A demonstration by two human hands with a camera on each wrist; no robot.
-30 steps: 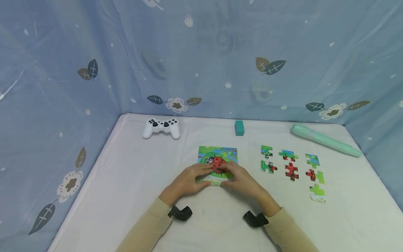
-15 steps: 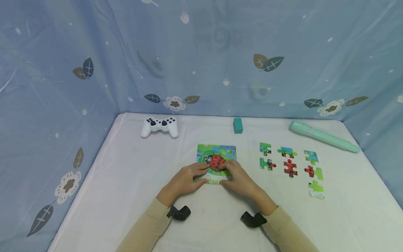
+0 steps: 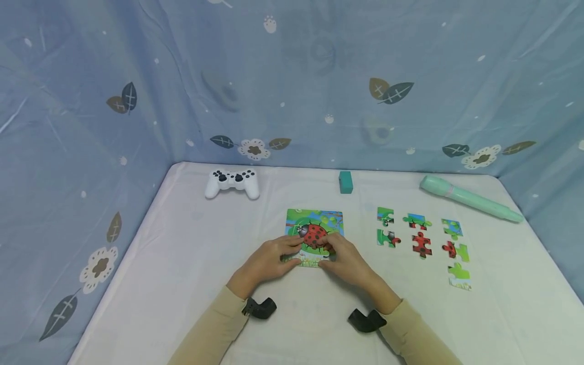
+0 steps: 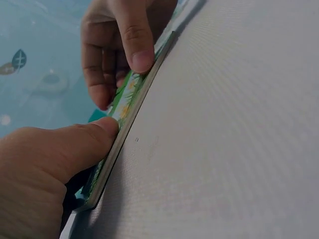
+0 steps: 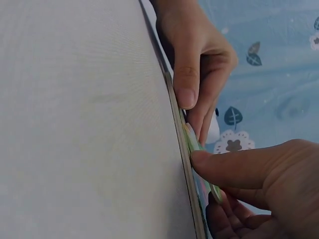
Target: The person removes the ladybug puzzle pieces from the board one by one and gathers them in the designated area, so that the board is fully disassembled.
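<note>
A square jigsaw puzzle (image 3: pixel 315 217) with a ladybug picture lies in its tray at mid-table. My left hand (image 3: pixel 272 259) rests on its left side, fingers on the picture and thumb at the front edge. Over the lower right part, my right hand (image 3: pixel 349 261) has curled fingers around a puzzle piece (image 5: pixel 215 193). That piece stands tilted up from the picture in the right wrist view, its inner edge raised. The right thumb is at the tray's front edge; the right fingertips are partly hidden behind the piece.
Several loose puzzle pieces (image 3: pixel 422 245) lie spread to the right. At the back are a white game controller (image 3: pixel 232 183), a small teal block (image 3: pixel 345 182) and a mint-green pen-shaped stick (image 3: pixel 472 198). A blue patterned cloth (image 3: pixel 292 76) hangs behind and beside the white table (image 3: pixel 191 263).
Under my right fingers a piece at the puzzle's lower right has come up at an angle, its pale edge now showing. My left hand stays in place.
</note>
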